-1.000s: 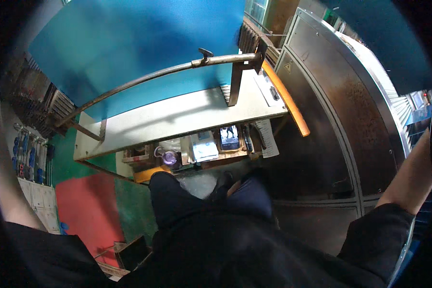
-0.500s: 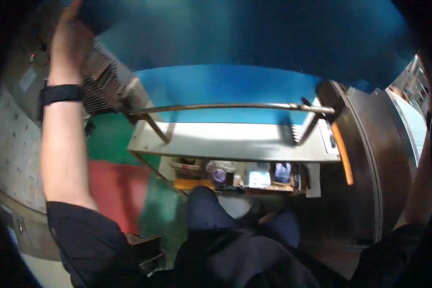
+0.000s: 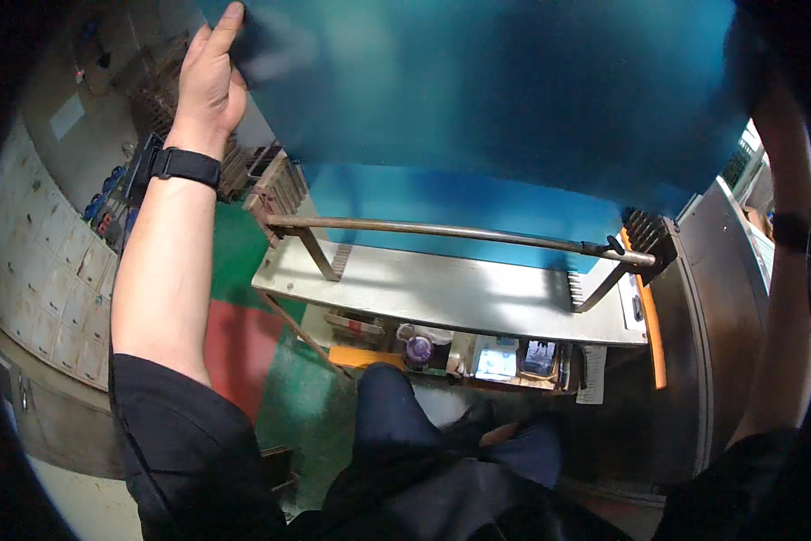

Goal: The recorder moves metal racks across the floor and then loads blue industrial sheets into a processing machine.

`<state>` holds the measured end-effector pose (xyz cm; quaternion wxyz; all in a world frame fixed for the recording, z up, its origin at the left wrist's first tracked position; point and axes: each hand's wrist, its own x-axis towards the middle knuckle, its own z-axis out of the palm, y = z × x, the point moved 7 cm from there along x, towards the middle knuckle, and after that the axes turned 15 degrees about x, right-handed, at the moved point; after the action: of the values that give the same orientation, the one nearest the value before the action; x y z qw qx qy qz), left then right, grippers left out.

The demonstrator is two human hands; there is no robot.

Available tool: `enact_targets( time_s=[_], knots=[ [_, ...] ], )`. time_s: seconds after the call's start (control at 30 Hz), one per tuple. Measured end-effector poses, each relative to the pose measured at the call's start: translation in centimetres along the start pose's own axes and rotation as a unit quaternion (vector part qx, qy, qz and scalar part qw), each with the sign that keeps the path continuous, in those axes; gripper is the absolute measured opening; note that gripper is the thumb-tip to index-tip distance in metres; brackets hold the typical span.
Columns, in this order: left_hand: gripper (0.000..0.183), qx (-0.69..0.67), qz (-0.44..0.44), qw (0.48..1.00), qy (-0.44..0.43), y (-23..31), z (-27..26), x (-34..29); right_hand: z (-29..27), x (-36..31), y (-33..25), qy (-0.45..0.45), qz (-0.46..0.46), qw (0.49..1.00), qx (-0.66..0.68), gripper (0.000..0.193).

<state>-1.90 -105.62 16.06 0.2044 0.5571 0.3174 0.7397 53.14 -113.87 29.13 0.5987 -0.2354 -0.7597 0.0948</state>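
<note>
A large blue sheet (image 3: 477, 90) fills the top of the view, raised above a metal rack. My left hand (image 3: 211, 86) grips its left edge, thumb along the face and other fingers partly hidden. At the sheet's right edge my right hand (image 3: 773, 86) holds the other side, mostly lost in dark shadow. Behind the rack's round metal bar (image 3: 450, 231), a second light blue surface (image 3: 441, 203) shows below the raised sheet. Slotted end pieces (image 3: 279, 194) stand at the rack's left, with similar slots (image 3: 644, 232) at its right.
The white bench top (image 3: 441, 287) lies under the bar. Its lower shelf holds a purple round item (image 3: 418, 350), a phone-like item (image 3: 539, 357) and boxes. An orange strip (image 3: 655, 338) runs down the right side, near a dark metal panel (image 3: 730, 270). Pale lockers (image 3: 54, 279) stand left.
My left hand has moved right relative to the rack, and more of its thumb shows. The raised sheet has shifted and tilts slightly down to the right. The view has shifted too.
</note>
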Motion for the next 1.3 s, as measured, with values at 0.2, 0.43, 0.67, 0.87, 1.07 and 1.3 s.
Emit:
enact_targets(
  time_s=[0.2, 0.43, 0.67, 0.87, 1.07, 1.3],
  knots=[
    [0.027, 0.143, -0.026, 0.989, 0.011, -0.5, -3.4, -2.7, 7.7, -1.5, 5.6, 0.109, 0.111, 0.954, 0.256, 0.038],
    [0.045, 0.163, -0.071, 0.983, 0.051, -1.3, -2.5, -1.7, 5.0, -1.3, 5.8, 0.101, 0.089, 0.955, 0.263, 0.046],
    [0.061, 0.174, -0.071, 0.982, 0.023, -0.7, -2.0, -2.0, 4.8, -1.3, 7.5, 0.144, 0.096, 0.949, 0.263, 0.051],
    [0.077, 0.2, -0.062, 0.978, -0.007, -1.6, 0.5, -3.2, 4.5, -5.6, 9.6, 0.179, 0.125, 0.944, 0.249, 0.051],
    [0.077, 0.25, -0.029, 0.965, 0.071, 1.2, 1.8, -4.5, 4.0, -5.9, 9.5, 0.201, 0.152, 0.943, 0.218, 0.055],
    [0.075, 0.291, 0.021, 0.955, 0.053, 2.7, 3.1, -4.6, 1.3, -6.6, 15.5, 0.195, 0.184, 0.927, 0.262, 0.044]
  ],
)
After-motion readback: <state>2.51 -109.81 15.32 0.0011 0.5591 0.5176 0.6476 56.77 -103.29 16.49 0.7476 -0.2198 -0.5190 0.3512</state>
